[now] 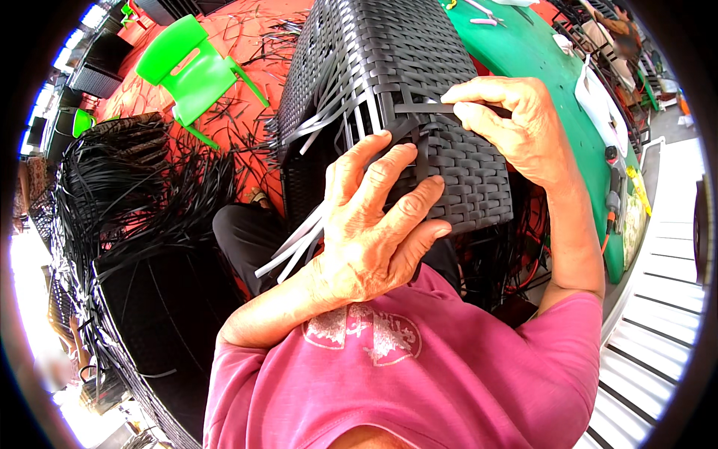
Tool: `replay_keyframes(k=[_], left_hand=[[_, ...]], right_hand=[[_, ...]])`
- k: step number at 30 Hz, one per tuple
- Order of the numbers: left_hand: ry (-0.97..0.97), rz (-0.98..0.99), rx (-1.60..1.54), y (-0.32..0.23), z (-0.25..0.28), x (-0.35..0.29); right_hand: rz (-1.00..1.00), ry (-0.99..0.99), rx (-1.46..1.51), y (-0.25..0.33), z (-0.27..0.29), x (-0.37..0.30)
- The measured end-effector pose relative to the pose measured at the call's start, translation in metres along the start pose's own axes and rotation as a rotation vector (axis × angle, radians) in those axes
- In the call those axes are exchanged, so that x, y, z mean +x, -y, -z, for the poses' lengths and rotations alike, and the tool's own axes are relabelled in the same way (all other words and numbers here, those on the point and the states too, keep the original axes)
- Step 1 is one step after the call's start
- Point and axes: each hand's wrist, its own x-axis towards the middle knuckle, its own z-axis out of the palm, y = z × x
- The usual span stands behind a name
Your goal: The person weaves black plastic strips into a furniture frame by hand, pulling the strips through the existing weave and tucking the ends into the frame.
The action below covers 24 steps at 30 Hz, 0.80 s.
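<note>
A black woven wicker furniture piece (381, 45) stands in front of me, its flat strands interlaced over the top and down the near block. My right hand (520, 123) pinches a flat grey-black strip (422, 108) between thumb and forefinger, at the right edge of the weave. My left hand (378, 217) lies over the near side with fingers spread, fingertips touching the woven surface. Several loose strip ends (299, 243) stick out beside the left wrist, and more loose strips (321, 120) fan out at the left of the weave. My left palm hides part of the near side.
A bright green plastic chair (191, 71) stands on the red floor (247, 22) among strip scraps. At left lies a heap of black strips (127, 179). A green table (516, 52) with pliers (485, 16) and hand tools (613, 198) is at right, near a white slatted surface (658, 299).
</note>
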Motion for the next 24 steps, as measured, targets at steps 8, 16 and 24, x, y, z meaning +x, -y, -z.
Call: replay_keyframes(k=[8,16,24], left_hand=[[-0.011,0.018,-0.031,0.000,-0.001,-0.001],[-0.306,0.121,-0.212,0.009,0.007,0.003],[-0.015,0.739,-0.592,0.066,0.015,0.034]], right_hand=[[-0.199,0.116,0.274,-0.005,-0.006,0.002],[-0.128,0.219,0.017,0.007,-0.014,0.022],[0.251,0.197,-0.524,0.029,-0.013,0.032]])
